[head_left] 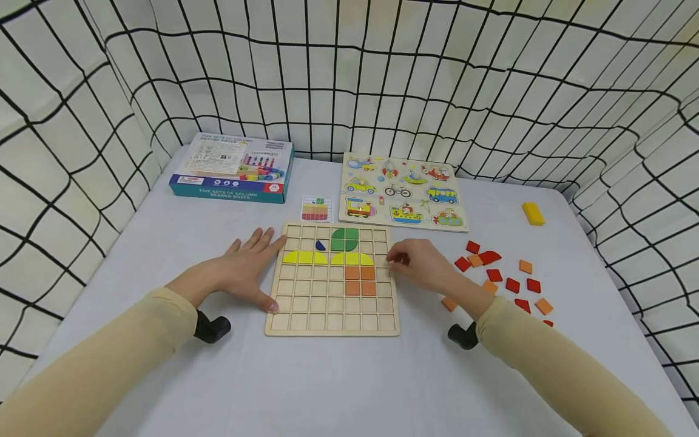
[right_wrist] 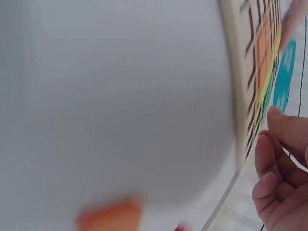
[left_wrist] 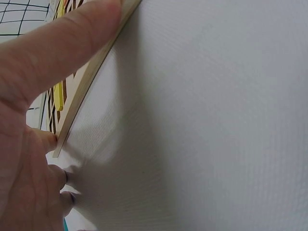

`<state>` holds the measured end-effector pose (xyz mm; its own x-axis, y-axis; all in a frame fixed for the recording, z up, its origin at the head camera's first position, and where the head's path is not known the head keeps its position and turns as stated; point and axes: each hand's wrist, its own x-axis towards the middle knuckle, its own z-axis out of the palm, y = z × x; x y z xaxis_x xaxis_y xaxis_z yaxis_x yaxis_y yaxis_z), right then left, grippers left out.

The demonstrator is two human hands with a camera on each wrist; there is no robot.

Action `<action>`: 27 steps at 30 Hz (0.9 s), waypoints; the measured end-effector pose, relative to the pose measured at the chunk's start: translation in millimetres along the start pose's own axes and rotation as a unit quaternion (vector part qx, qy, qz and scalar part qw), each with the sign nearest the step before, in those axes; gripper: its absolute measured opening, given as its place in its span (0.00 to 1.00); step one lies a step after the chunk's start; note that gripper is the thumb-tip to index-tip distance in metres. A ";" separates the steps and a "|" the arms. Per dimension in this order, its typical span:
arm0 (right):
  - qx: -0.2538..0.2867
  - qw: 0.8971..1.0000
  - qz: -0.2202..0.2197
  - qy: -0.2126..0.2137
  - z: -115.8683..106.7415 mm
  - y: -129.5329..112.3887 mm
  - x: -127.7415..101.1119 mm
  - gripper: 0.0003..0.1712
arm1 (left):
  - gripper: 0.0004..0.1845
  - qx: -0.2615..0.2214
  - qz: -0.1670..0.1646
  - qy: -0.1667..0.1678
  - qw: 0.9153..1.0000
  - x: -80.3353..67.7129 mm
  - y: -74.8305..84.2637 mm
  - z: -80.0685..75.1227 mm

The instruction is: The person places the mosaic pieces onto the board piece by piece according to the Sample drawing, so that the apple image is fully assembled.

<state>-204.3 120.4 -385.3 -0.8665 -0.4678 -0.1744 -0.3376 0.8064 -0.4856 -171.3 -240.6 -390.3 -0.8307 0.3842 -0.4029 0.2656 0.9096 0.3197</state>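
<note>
A wooden grid board (head_left: 310,304) lies flat on the white table. Green quarter-round tiles (head_left: 345,240), yellow curved tiles (head_left: 304,258), a small dark blue piece (head_left: 320,245) and a block of orange square tiles (head_left: 360,281) sit in its cells. My left hand (head_left: 244,270) is spread along the board's left side, thumb on the lower left edge and fingertips at the upper left. Over the right edge hovers my right hand (head_left: 420,264), fingers curled, thumb and forefinger close together; no piece shows between them in the right wrist view.
Loose red tiles (head_left: 512,284) and orange tiles (head_left: 543,306) lie scattered at right. Behind the board are a small pattern card (head_left: 317,209), a picture puzzle board (head_left: 404,191) and a boxed set (head_left: 232,167). A yellow block (head_left: 533,213) lies far right. Black netting surrounds the table.
</note>
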 end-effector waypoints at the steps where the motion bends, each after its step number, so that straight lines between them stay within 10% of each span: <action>1: 0.000 1.000 0.012 0.005 -6.1 12.9 -2.2 0.08 | 0.77 0.001 0.000 0.000 1.000 0.1 0.5 -0.3; 11: -0.028 0.992 0.123 -0.003 -59.4 118.3 -39.2 0.17 | 0.78 -0.003 -0.003 -0.003 1.000 1.2 0.4 0.3; 27: -0.040 0.992 0.123 -0.006 -63.7 137.9 -50.6 0.12 | 0.77 -0.004 -0.001 -0.002 1.000 0.8 1.7 0.2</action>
<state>-230.4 278.4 -388.9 -0.9222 -0.2570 -0.2890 -0.1450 0.9225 -0.3576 -171.3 -238.7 -390.3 -0.8298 0.3822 -0.4067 0.2589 0.9092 0.3261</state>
